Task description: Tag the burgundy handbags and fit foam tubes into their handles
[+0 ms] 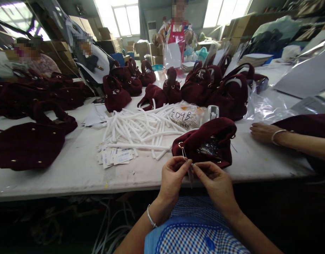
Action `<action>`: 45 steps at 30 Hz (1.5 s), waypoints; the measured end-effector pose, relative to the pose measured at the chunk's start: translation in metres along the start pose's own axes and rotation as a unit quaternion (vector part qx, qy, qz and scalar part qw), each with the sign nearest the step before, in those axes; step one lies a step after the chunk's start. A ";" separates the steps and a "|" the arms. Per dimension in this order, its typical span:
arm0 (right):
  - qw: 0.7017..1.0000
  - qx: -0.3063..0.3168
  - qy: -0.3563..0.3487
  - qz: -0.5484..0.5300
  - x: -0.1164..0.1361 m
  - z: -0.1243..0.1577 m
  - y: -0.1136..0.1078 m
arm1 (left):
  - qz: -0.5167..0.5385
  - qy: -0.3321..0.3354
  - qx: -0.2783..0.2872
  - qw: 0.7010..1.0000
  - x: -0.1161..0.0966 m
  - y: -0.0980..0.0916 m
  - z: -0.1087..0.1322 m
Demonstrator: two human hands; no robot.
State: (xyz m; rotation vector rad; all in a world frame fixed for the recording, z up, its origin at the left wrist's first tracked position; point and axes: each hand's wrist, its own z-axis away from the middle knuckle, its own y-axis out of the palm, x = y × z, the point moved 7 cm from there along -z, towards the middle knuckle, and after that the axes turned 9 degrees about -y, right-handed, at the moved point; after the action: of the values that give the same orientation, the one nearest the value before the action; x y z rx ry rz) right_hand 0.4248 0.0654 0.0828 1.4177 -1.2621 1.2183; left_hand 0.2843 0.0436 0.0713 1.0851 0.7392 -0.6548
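Note:
A maroon handbag (188, 143) lies at the table's front edge, a gold ring on its near side. From that ring a thin white string (184, 152) loops down to my fingers. My left hand (171, 176) pinches the string between thumb and forefinger. Close beside it, my right hand (216, 181) is closed in a pinch, its fingertips almost touching the left ones. A thin tag (190, 176) hangs edge-on below the fingertips. Exactly what the right fingertips grip is too small to make out.
White foam tubes (136, 123) lie heaped beyond the handbag, with barcode tags (117, 156) before them and a labelled plastic bag (187, 115) alongside. More maroon handbags (27, 144) stand around. A co-worker's hand (265, 132) rests at right. Other people are across the table.

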 end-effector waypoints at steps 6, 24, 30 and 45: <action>1.000 -0.007 -0.002 0.000 0.002 0.002 0.001 | 0.014 -0.005 -0.003 1.000 0.002 0.000 0.000; 0.999 -0.015 0.013 -0.028 -0.003 0.003 0.001 | 0.070 -0.028 -0.007 0.997 0.013 0.000 0.001; 0.999 -0.017 0.020 -0.038 -0.004 0.003 0.002 | 0.075 -0.031 -0.006 0.997 0.014 0.000 0.001; 0.999 -0.023 0.019 -0.016 0.000 0.004 0.001 | 0.041 -0.018 -0.014 0.999 0.012 0.002 0.003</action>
State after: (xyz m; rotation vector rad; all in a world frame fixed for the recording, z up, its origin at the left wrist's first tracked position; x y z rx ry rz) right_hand 0.4239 0.0610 0.0823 1.3708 -1.2290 1.1832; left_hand 0.2940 0.0397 0.0635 1.0700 0.6670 -0.5910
